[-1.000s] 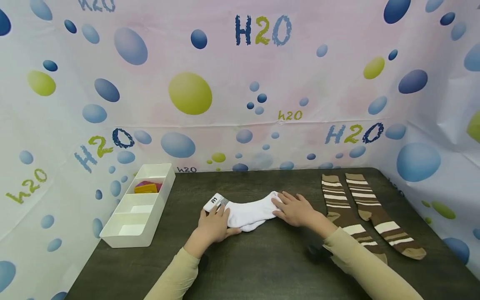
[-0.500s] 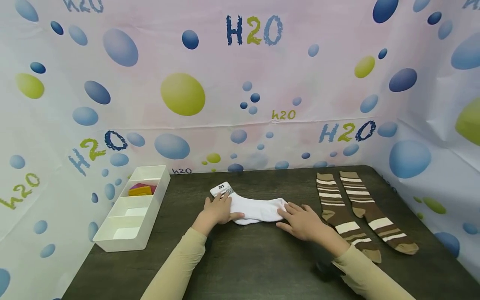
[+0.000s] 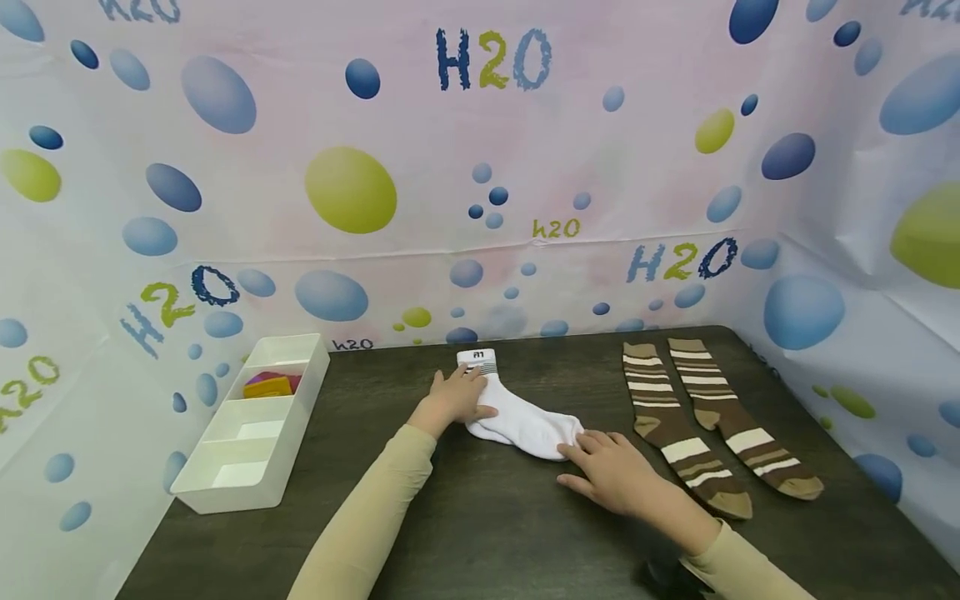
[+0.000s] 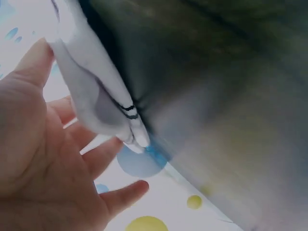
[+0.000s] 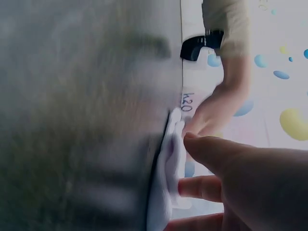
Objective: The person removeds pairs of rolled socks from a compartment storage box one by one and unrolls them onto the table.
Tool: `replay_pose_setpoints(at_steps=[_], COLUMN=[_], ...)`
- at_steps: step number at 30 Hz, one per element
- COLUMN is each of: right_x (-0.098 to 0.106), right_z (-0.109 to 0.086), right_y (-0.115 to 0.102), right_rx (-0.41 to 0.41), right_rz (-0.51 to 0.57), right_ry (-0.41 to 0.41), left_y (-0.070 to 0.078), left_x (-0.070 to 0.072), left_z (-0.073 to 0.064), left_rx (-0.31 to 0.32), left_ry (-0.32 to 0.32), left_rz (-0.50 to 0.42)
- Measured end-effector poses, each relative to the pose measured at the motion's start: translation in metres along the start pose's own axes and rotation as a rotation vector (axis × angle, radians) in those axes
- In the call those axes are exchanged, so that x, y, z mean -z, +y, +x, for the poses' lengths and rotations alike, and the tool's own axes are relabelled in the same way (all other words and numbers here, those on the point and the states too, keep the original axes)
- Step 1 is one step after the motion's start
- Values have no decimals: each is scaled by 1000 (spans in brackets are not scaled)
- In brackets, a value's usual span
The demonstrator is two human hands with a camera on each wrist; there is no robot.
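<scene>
A pair of white socks point(image 3: 517, 414), one on the other, lies on the dark table with the cuff pointing away and the toes toward the right. My left hand point(image 3: 452, 398) rests at the ankle just below the striped cuff, its fingers spread. At the toe end, my right hand point(image 3: 611, 477) touches the fabric with extended fingertips. In the left wrist view the layered socks point(image 4: 91, 72) stand along the relaxed fingers point(image 4: 103, 156). From the right wrist, the socks' edge point(image 5: 163, 183) meets my fingertips.
Two brown striped socks point(image 3: 678, 442) point(image 3: 742, 429) lie side by side on the right of the table. A white compartment box point(image 3: 296, 442) stands at the left, with a small yellow and magenta item point(image 3: 268, 387) in one section. A patterned sheet surrounds the table.
The white socks have turned clockwise: the cuff swung away and right, the toes came nearer. Both hands moved along with them. The head view has shifted slightly right.
</scene>
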State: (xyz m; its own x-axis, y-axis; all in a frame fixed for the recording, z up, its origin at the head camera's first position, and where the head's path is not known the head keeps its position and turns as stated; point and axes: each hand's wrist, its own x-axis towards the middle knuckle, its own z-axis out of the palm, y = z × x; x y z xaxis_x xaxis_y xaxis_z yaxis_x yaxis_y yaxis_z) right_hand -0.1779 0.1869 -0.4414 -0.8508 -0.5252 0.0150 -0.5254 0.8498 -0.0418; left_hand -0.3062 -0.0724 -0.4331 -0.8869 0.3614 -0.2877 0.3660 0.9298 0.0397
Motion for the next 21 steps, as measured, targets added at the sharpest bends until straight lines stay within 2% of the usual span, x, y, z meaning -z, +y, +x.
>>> replay_pose_setpoints(at_steps=[5, 12, 18, 21], right_x=[-1, -1, -3, -2], right_z=[-13, -30, -36, -39], right_y=[-7, -9, -6, -5], right_rx=[75, 145, 232, 231], right_rz=[-61, -140, -116, -53], right_ry=[76, 177, 261, 242], left_y=[7, 19, 40, 54], left_x=[6, 13, 18, 22], left_z=[10, 28, 42, 46], left_rx=[-65, -203, -276, -290], left_ry=[-30, -93, -96, -93], left_rz=[-12, -42, 19, 57])
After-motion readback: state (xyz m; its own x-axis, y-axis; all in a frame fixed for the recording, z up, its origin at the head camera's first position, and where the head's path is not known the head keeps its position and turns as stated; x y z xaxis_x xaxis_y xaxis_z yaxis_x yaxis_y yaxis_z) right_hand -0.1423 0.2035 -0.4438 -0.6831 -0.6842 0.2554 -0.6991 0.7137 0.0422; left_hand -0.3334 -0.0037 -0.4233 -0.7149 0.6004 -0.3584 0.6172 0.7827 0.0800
